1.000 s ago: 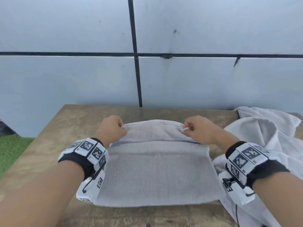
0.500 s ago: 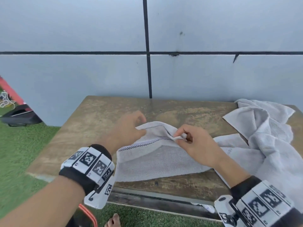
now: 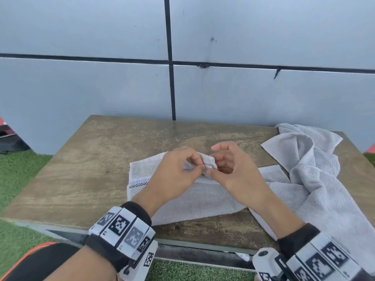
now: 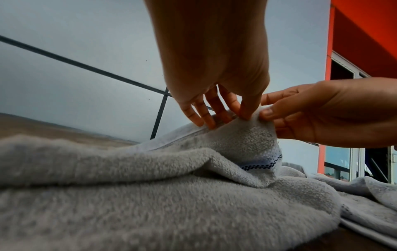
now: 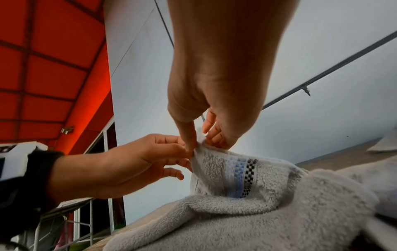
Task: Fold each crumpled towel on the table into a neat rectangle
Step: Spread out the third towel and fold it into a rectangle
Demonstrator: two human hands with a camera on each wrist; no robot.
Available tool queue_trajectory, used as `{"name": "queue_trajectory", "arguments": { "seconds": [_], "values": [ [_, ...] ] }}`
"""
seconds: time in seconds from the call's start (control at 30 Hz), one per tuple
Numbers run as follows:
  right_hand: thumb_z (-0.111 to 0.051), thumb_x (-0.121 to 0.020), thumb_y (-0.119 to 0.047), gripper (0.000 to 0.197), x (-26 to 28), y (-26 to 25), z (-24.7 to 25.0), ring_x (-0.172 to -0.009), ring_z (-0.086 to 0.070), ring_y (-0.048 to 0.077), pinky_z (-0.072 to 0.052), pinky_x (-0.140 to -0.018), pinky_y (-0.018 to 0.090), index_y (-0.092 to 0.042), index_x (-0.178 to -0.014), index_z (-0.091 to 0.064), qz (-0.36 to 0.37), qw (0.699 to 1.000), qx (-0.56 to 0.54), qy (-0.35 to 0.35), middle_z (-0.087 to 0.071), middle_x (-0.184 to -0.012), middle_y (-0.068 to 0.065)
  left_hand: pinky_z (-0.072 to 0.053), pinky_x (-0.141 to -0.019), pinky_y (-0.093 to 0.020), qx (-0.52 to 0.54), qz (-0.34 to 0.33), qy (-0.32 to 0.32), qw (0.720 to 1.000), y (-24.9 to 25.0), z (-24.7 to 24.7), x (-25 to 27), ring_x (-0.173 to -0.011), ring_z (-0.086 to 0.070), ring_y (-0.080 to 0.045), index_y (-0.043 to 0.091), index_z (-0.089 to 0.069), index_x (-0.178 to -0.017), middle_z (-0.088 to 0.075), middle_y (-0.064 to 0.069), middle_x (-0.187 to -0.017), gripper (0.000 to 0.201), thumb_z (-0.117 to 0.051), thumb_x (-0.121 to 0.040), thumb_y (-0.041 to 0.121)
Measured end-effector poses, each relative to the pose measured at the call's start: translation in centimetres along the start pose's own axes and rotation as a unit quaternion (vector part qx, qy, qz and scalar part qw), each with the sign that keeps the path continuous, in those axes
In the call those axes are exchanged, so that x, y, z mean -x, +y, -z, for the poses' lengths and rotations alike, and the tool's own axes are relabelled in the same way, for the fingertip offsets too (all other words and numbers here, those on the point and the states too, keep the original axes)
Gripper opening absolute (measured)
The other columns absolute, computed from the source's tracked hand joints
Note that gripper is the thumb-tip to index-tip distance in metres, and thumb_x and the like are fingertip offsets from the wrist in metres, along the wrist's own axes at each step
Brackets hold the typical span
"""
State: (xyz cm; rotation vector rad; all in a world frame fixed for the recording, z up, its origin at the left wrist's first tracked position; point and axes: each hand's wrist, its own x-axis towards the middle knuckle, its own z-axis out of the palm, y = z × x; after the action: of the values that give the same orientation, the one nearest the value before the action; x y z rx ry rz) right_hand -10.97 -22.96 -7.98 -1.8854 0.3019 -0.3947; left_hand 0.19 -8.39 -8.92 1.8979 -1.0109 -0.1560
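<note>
towel point(image 3: 194, 201) lay on the bench point(image 3: 85, 171), one corner lifted at 12 o'clock; left hand point(image 3: 174, 175) and right hand point(image 3: 233, 171) both held it in a narrow fingertip grip.

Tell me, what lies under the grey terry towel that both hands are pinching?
The worn brown wooden table lies under the grey terry towel. The crumpled grey towel's flat edge reaches beside it; any overlap is hidden.
</note>
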Motion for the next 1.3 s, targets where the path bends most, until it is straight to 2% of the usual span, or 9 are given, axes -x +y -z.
{"name": "queue_trajectory", "arguments": {
  "seconds": [0.13,0.27,0.4,0.53,0.63,0.87,1.07,1.13,1.3],
  "values": [
    [-0.074,-0.087,-0.005,0.028,0.1,0.2,0.5,-0.086,-0.069,0.002,-0.051,-0.079,0.012,-0.019,-0.110,-0.065,-0.011,1.000,0.008,0.026,-0.074,-0.093,-0.005,-0.046,-0.062,-0.017,0.034,0.013,-0.018,0.999,0.1,-1.2,-0.2,-0.075,-0.060,-0.007,0.016,-0.064,-0.084,-0.066,0.006,-0.083,0.010,-0.073,-0.088,0.016],
    [-0.072,-0.089,-0.006,0.013,-0.6,0.2,0.4,-0.080,-0.072,0.006,-0.050,-0.072,0.012,-0.017,-0.095,-0.076,-0.014,0.999,-0.020,0.043,-0.078,-0.085,-0.005,-0.046,-0.057,-0.018,0.057,0.001,-0.039,0.998,0.5,-1.1,-1.1,-0.065,-0.057,-0.006,0.012,-0.058,-0.089,-0.063,0.007,-0.079,0.021,-0.078,-0.085,0.016],
    [-0.072,-0.091,-0.013,0.009,-1.3,-0.1,0.1,-0.068,-0.066,0.003,-0.048,-0.067,0.015,-0.019,-0.095,-0.078,-0.021,0.997,-0.031,0.061,-0.077,-0.084,-0.006,-0.047,-0.070,-0.013,0.040,0.010,-0.028,0.999,0.2,-0.4,-1.9,-0.075,-0.063,-0.011,0.013,-0.064,-0.087,-0.067,0.005,-0.078,0.020,-0.082,-0.081,0.016],
    [-0.072,-0.092,-0.018,0.010,-1.9,0.1,0.1,-0.078,-0.073,0.020,-0.060,-0.073,0.035,-0.025,-0.094,-0.079,-0.039,0.995,-0.004,0.094,-0.078,-0.086,-0.006,-0.043,-0.076,-0.007,0.016,0.004,-0.034,0.999,-0.4,0.6,-2.0,-0.079,-0.064,-0.005,0.018,-0.074,-0.086,-0.070,0.010,-0.078,0.009,-0.082,-0.082,0.015],
    [-0.073,-0.091,-0.016,0.010,-2.5,0.1,-0.1,-0.075,-0.073,0.013,-0.059,-0.070,0.026,-0.024,-0.094,-0.078,-0.024,0.995,0.028,0.091,-0.077,-0.083,-0.010,-0.039,-0.078,-0.005,-0.006,-0.016,-0.013,1.000,-0.6,1.2,-1.7,-0.081,-0.064,-0.005,0.018,-0.075,-0.084,-0.070,0.014,-0.079,0.005,-0.080,-0.084,0.016],
    [-0.075,-0.088,-0.012,0.009,-2.5,-0.3,-1.0,-0.071,-0.072,0.009,-0.057,-0.068,0.022,-0.021,-0.088,-0.075,0.005,0.997,0.035,0.066,-0.076,-0.077,-0.008,-0.039,-0.079,-0.009,-0.008,-0.025,0.039,0.999,-0.6,1.8,-1.6,-0.082,-0.064,-0.010,0.018,-0.076,-0.086,-0.072,0.011,-0.082,0.003,-0.077,-0.086,0.015],
    [-0.075,-0.088,-0.011,0.013,-1.9,-0.8,-0.9,-0.075,-0.074,0.015,-0.061,-0.075,0.028,-0.023,-0.088,-0.078,0.031,0.997,0.000,0.068,-0.077,-0.080,-0.006,-0.039,-0.080,-0.007,-0.012,-0.018,0.049,0.999,-0.6,1.7,-1.4,-0.082,-0.065,-0.008,0.021,-0.075,-0.086,-0.072,0.011,-0.080,0.006,-0.079,-0.084,0.020],
    [-0.073,-0.089,-0.009,0.015,-2.1,-0.8,-0.5,-0.069,-0.073,0.014,-0.060,-0.069,0.025,-0.024,-0.089,-0.076,0.034,0.995,0.015,0.091,-0.076,-0.081,-0.006,-0.040,-0.081,-0.009,-0.016,-0.025,0.046,0.998,-0.5,1.7,-1.4,-0.082,-0.064,-0.008,0.020,-0.073,-0.086,-0.071,0.012,-0.079,0.006,-0.079,-0.085,0.019],
    [-0.063,-0.096,-0.007,0.021,-3.7,-0.3,2.5,-0.057,-0.070,0.022,-0.062,-0.058,0.035,-0.026,-0.089,-0.063,0.006,0.970,-0.029,0.240,-0.067,-0.086,-0.003,-0.042,-0.089,-0.012,0.009,-0.021,-0.013,1.000,0.0,1.7,-0.9,-0.094,-0.061,0.004,0.015,-0.063,-0.091,-0.070,0.009,-0.091,0.007,-0.069,-0.092,0.014]
  ]
}}
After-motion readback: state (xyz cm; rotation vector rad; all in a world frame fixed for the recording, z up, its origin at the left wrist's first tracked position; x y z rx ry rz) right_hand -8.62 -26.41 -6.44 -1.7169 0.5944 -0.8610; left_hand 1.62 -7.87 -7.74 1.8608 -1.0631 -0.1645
